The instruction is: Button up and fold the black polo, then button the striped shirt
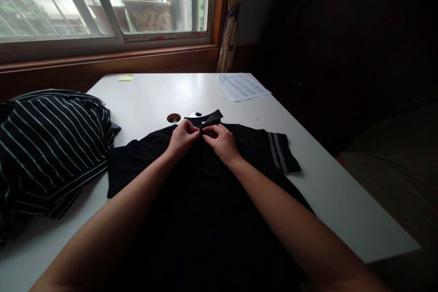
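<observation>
A black short-sleeved shirt [212, 182] with a collar lies spread on the white table [308, 146], its collar end away from me. Two grey stripes run round its right-hand sleeve [277, 150]. At the front of the collar [212, 118], my left hand [185, 137] pinches the cloth from the left. My right hand [221, 141] pinches it from the right, and the fingertips of both hands nearly meet. Whether a button sits between them is too dark and small to tell. The shirt's lower part fades into shadow between my forearms.
A heap of black-and-white striped cloth [54, 146] lies at the left, against the shirt's sleeve. Printed sheets [242, 86] rest near the far right edge, a yellow note [126, 78] at the far left. Beyond the collar is a round hole [174, 118] in the tabletop. A window [102, 4] stands behind.
</observation>
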Demonstrator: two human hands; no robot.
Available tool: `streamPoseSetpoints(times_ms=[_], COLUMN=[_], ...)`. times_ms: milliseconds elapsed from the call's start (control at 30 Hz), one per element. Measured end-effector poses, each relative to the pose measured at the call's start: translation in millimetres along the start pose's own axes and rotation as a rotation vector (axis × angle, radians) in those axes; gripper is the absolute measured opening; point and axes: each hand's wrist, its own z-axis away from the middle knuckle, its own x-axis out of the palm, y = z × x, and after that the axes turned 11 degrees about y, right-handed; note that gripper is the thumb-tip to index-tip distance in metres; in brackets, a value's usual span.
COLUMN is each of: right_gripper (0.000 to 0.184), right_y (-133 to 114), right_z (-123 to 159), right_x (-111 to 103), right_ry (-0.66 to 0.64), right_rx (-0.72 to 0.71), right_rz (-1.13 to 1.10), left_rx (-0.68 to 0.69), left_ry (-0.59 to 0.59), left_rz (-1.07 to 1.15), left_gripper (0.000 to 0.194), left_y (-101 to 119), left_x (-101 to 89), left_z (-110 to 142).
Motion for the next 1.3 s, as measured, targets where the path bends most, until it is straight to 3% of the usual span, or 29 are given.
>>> streamPoseSetpoints(times_ms=[367,1033,1300], right_gripper=[0.013,0.012,0.008], right_y=[-3.2,2.7,-1.8], right_z=[0.5,1.7,1.7], right_x=[-1.5,0.3,-1.5], right_ry=[0.025,0.015,0.023], right_rx=[-0.02,-0.076,-0.069], right_rz=[0.014,0.038,0.048], left_rx=[-0.032,0.199,0.14], left_ry=[-0.048,0.033,0.014], left_rz=[0.14,-0.197,-0.116], left_gripper=[0.033,0.013,0.026], left_y=[2.5,8.9,4.1], left_x=[-0.8,-1.3,-1.2], left_z=[0.5,7.6,4.5])
